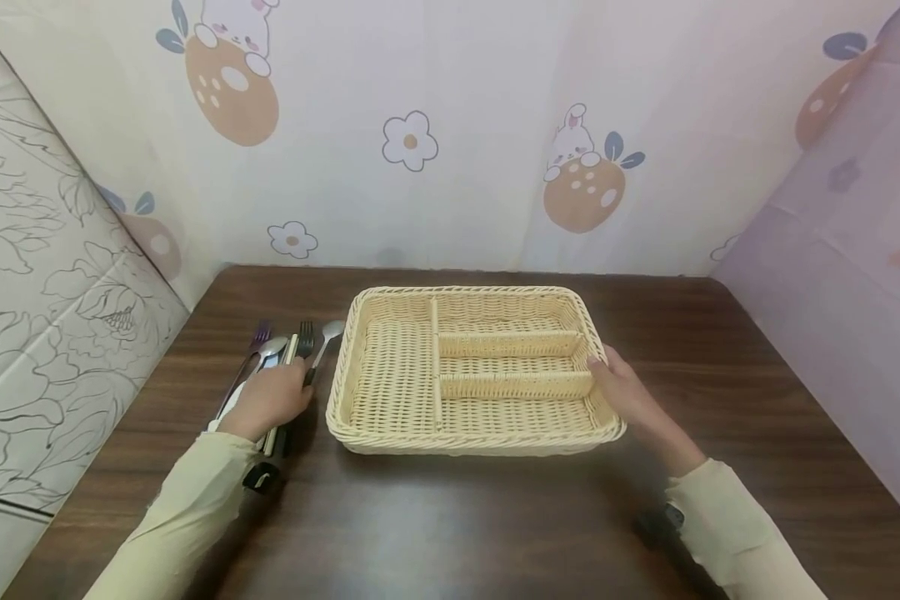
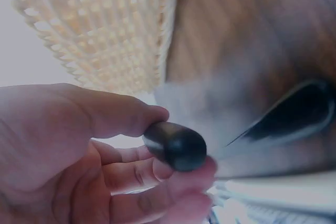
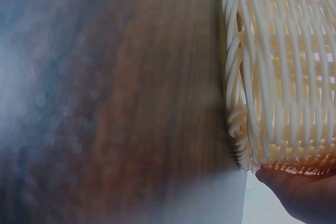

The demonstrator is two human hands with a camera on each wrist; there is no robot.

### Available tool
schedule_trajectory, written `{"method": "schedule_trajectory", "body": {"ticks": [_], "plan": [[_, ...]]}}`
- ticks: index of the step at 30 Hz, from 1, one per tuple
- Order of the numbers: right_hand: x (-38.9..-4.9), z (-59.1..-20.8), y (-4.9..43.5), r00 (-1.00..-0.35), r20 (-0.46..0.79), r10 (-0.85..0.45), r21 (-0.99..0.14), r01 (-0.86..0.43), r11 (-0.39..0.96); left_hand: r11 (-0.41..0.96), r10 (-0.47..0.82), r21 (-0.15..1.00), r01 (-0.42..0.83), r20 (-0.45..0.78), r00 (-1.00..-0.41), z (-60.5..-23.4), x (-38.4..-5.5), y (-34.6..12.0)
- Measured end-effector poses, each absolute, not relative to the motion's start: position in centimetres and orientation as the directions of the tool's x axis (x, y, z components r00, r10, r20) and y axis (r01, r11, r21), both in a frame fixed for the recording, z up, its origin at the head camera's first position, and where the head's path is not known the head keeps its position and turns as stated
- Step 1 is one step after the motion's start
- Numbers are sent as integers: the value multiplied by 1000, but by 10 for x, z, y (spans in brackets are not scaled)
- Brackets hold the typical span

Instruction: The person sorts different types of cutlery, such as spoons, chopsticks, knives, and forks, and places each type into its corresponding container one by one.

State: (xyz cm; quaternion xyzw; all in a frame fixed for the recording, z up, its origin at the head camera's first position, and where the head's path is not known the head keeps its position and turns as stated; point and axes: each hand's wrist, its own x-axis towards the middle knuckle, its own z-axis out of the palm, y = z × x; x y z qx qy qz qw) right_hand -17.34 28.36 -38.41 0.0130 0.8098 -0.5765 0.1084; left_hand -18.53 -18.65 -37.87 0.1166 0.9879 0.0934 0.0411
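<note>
Spoon [image 1: 332, 329] is left of centre in the frame, beside the wicker basket [image 1: 393, 375]; your left hand [image 1: 272, 398] pinches a dark handle [image 2: 177, 146], apparently the spoon's, while your right hand [image 1: 624, 390] grips the basket's right end. You seem mid-grasp; lifting calls for clearing the neighbouring fork [image 1: 306, 336].

Screened-off corner, wider room type indeterminate: cream rabbit-and-fruit-print sheet [image 1: 480, 183] behind, white sheet with dark line-drawn flowers [image 1: 37, 283] at left, both bordering a dark-brown wood-grain table [image 1: 727, 375].
</note>
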Motion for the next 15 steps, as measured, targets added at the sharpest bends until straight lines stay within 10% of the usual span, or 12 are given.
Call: {"method": "schedule_trajectory", "body": {"ticks": [15], "plan": [[-175, -385, 283, -981, -166, -104, -928, 120, 352, 952, 263, 144, 270, 66, -962, -330, -186, -199]]}}
